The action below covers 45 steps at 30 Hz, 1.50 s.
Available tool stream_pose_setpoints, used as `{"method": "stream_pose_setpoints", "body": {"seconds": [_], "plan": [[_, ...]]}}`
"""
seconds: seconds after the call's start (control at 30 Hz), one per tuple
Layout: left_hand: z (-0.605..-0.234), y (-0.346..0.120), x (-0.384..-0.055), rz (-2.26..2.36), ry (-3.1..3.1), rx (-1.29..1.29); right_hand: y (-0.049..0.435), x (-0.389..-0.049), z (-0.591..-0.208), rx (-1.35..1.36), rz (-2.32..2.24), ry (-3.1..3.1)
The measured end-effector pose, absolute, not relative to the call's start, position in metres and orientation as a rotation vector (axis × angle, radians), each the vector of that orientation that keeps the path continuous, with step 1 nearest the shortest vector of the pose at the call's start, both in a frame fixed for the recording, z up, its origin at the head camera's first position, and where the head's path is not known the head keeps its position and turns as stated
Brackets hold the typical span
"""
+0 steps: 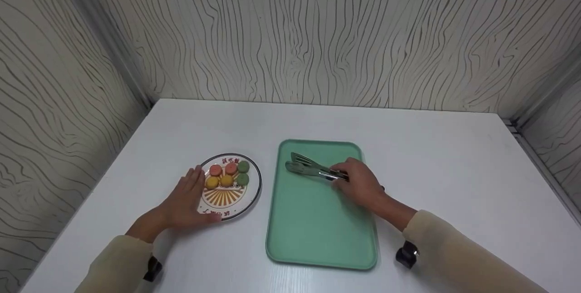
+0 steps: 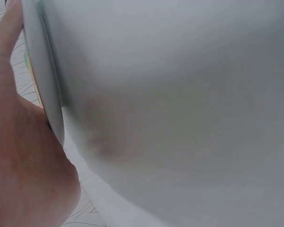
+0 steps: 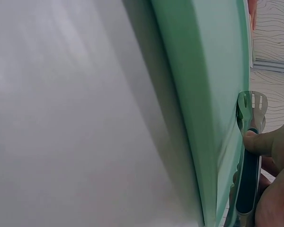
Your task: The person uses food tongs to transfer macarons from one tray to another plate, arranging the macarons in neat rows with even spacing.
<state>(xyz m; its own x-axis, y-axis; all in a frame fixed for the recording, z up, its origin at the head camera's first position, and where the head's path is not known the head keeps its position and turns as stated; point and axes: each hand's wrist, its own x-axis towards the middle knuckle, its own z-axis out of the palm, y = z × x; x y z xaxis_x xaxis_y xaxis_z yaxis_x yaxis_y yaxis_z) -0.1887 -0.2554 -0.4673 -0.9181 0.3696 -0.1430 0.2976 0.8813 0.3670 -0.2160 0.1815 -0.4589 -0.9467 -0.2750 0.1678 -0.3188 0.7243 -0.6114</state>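
Note:
A round white plate [image 1: 243,204] with a dark rim and printed pattern lies on the left. On it sit two pink macarons [image 1: 215,170], two yellow macarons [image 1: 226,180] and two green macarons [image 1: 243,179]. My left hand [image 1: 181,202] rests along the plate's left and near edge, fingers straight, thumb over the rim. My right hand [image 1: 361,184] grips metal tongs [image 1: 308,169] by their dark handle, over the green tray [image 1: 313,229]. The slotted tips of the tongs [image 3: 252,106] point left, slightly apart. In the left wrist view, the plate [image 2: 42,66] shows edge-on beside the hand.
Both plate and tray stand on a white table [image 1: 431,148], the tray to the plate's right. A wall [image 1: 295,34] with a wood-grain pattern rises behind the table's far edge, with similar panels at both sides. Dark wrist devices [image 1: 407,254] hang below the sleeves.

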Motion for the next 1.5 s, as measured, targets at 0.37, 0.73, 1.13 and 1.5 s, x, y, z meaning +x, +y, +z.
{"method": "stream_pose_setpoints", "body": {"seconds": [0.37, 0.73, 1.13, 1.5], "plan": [[-0.467, -0.255, -0.189, 0.547, 2.823, 0.501, 0.18, -0.215, -0.457, 0.489, 1.027, -2.854], [-0.468, -0.255, -0.189, 0.536, 2.824, 0.499, 0.179, -0.215, -0.456, 0.485, 1.03, -2.854], [-0.468, -0.255, -0.189, 0.513, 2.829, 0.51, 0.179, -0.214, -0.451, 0.504, 1.021, -2.85], [-0.468, -0.254, -0.189, 0.49, 2.828, 0.506, 0.171, -0.211, -0.442, 0.538, 1.045, -2.846]]}}
